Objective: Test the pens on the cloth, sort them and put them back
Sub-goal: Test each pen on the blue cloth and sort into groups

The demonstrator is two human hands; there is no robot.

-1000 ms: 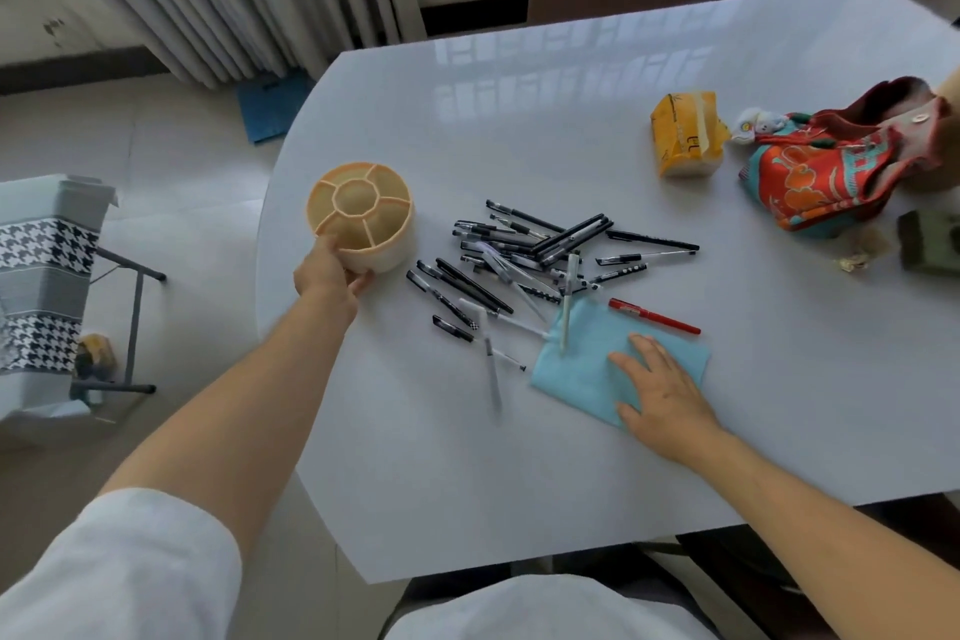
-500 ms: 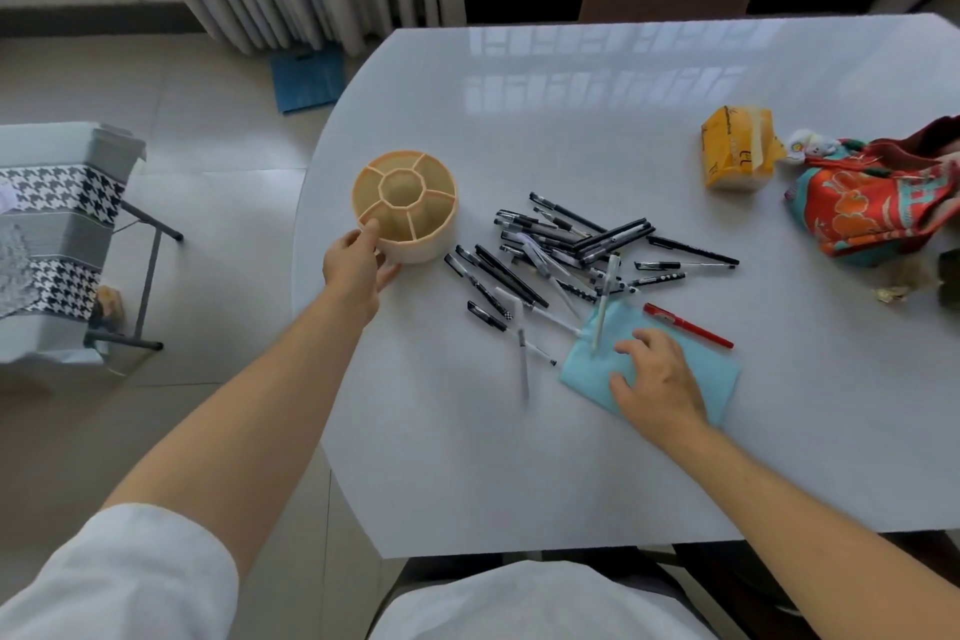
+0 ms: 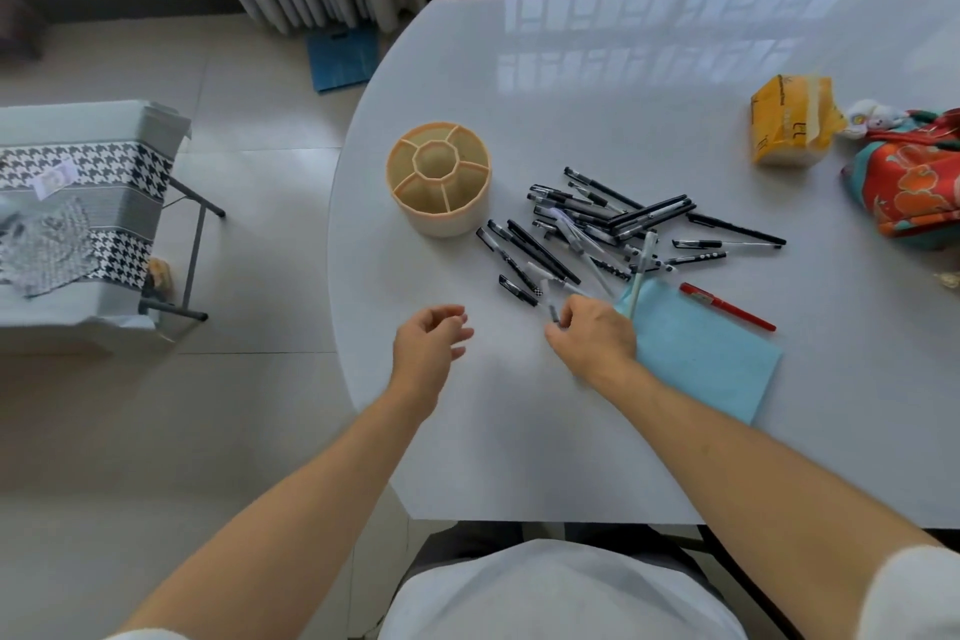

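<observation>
left hand: I see loose curl, holding nothing, near table left edge
right hand: pinching a pen beside cloth

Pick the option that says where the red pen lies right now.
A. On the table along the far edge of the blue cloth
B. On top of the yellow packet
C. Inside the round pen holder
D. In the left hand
A: the red pen lies flat on the table beside the far edge of the blue cloth, away from the pen holder and both hands.
</observation>
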